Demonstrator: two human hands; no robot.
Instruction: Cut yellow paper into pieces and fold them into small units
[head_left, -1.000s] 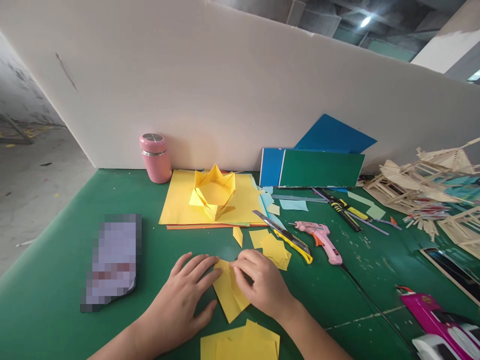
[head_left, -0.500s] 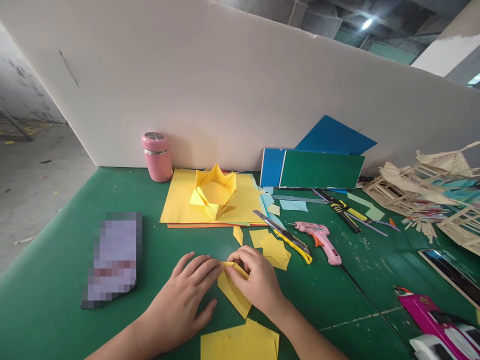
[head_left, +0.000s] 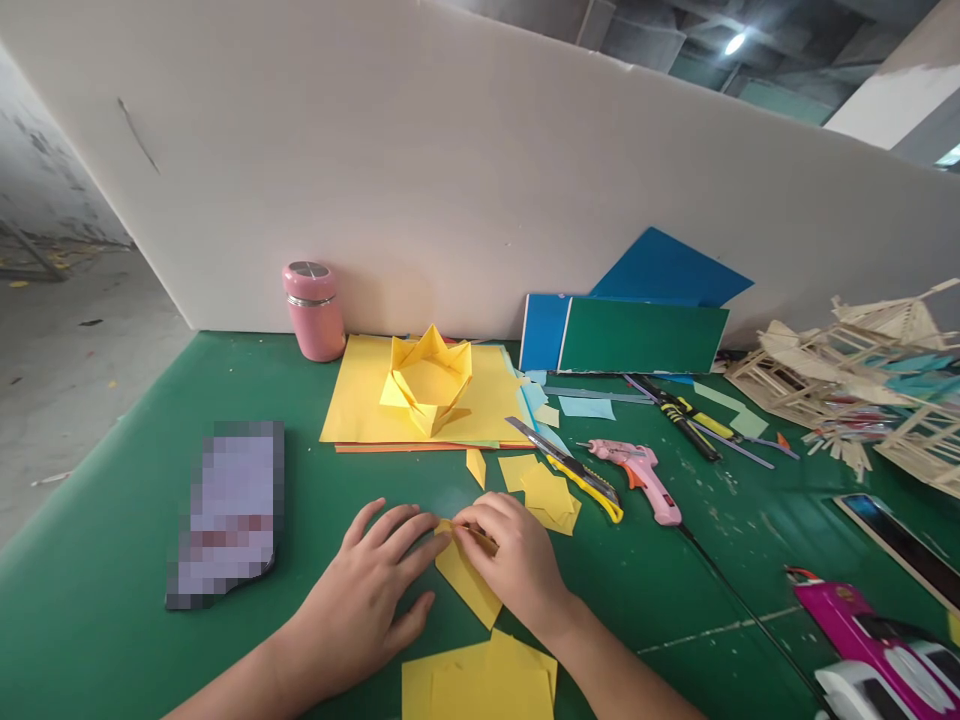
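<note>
A small yellow paper piece point(head_left: 463, 582) lies on the green table point(head_left: 135, 480) between my hands. My left hand point(head_left: 367, 595) rests flat on the table, its fingers stretched out and its fingertips pressing the paper's left corner. My right hand point(head_left: 514, 565) is curled over the paper's upper edge, its fingers pinching a fold there. Loose yellow sheets point(head_left: 480, 685) lie just in front of my wrists. A folded yellow paper crown point(head_left: 429, 378) stands on a stack of yellow paper point(head_left: 360, 400) farther back.
A pink canister point(head_left: 311, 310) stands by the white partition. Right of my hands lie yellow scraps point(head_left: 547, 492), a yellow utility knife point(head_left: 577, 472), a pink glue gun point(head_left: 637, 475), blue and green card sheets point(head_left: 637, 335) and stick models point(head_left: 862, 385). A blurred flat object point(head_left: 225, 510) lies left.
My right hand has lifted the paper's top edge and folded it over, then pressed it lower. The left hand stays on the paper's left corner.
</note>
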